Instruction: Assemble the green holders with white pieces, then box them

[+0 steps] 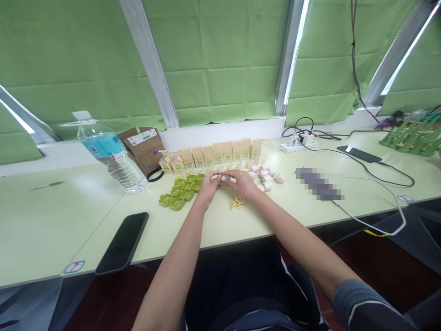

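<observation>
My left hand [208,185] and my right hand [242,181] meet over the table's middle, fingers pinched together on a small pink-white piece [225,177] held between them. Just left of them lie several green heart-shaped trays [179,193]. Behind stands a row of small beige packets [220,154]. More pink-white pieces [267,177] lie to the right of my right hand. A little heap of yellow rubber bands [236,202] sits under my right wrist.
A big water bottle [110,154] stands at the left beside a brown cardboard box [144,147]. One black phone [122,242] lies near the front edge, another phone [359,153] at the right. A power strip [298,143], cables and a green rack [413,133] are farther right.
</observation>
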`<state>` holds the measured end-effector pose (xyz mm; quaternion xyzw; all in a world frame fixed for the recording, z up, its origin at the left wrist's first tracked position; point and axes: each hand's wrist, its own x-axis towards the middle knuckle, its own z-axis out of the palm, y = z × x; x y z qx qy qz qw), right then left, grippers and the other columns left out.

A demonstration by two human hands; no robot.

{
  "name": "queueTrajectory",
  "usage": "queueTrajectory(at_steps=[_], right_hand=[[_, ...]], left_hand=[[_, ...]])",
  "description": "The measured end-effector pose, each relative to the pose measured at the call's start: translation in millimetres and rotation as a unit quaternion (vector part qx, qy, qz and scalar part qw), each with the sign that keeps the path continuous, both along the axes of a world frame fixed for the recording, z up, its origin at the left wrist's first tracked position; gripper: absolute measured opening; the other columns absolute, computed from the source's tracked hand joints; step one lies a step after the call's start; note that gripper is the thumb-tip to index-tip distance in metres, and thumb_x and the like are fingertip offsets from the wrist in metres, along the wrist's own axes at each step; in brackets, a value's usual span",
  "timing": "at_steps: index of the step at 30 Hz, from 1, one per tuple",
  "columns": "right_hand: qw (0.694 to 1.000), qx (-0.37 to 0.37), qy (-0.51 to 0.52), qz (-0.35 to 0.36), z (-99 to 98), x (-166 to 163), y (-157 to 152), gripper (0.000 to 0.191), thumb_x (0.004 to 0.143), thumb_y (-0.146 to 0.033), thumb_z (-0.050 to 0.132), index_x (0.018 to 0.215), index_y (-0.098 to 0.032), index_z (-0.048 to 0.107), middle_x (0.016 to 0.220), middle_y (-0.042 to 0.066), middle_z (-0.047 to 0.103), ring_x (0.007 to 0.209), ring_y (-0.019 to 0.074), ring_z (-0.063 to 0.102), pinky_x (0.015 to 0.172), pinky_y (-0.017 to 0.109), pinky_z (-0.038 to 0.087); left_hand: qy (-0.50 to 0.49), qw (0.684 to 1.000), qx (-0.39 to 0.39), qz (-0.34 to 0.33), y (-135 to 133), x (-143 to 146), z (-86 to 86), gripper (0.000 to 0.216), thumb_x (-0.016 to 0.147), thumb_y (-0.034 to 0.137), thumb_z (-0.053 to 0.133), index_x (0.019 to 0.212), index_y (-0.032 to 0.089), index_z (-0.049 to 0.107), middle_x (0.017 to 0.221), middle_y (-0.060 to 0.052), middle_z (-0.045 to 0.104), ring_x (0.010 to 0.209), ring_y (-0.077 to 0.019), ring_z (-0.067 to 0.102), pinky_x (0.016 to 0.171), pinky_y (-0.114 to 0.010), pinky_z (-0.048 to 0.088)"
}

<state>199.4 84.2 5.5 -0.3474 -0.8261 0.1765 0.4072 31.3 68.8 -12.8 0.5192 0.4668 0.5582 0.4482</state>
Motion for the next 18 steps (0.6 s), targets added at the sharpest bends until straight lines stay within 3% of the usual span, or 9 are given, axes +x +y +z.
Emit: queueTrajectory(at_steps=[6,10,18], right_hand=[[1.000,-0.002,0.009,-0.021,-3.7,-4.1,2.1,0.027,0.090,-0.024,0.070,0.116,-0.022,0.075,0.114,0.007,0.076,0.102,0.0207,0.070,0.093,0.033,0.052],[0.999,0.025,-0.010,-0.029,-2.9,-7.0,2.7,0.023,0.089,-0.023,0.071,0.111,-0.019,0.076,0.106,0.008,0.076,0.097,0.0213,0.069,0.090,0.033,0.050],[0.998,0.033,-0.047,-0.030,2.9,-8.2,0.9,0.021,0.084,-0.017,0.072,0.104,-0.018,0.078,0.095,0.008,0.076,0.087,0.0197,0.066,0.083,0.030,0.047]], left_hand=[[0.133,0.987,0.069,0.058,5.3,1.7,-7.1,0.028,0.093,0.041,0.056,0.106,0.018,0.066,0.088,-0.005,0.073,0.081,-0.0189,0.068,0.077,-0.031,0.053],[0.215,0.969,0.070,0.102,2.2,4.9,-4.3,0.024,0.097,0.036,0.049,0.105,0.020,0.066,0.090,-0.005,0.073,0.081,-0.0198,0.067,0.077,-0.031,0.050],[0.268,0.952,0.056,0.136,-7.4,12.7,5.3,0.022,0.099,0.029,0.046,0.103,0.021,0.066,0.098,-0.006,0.074,0.085,-0.0220,0.066,0.079,-0.033,0.045]])
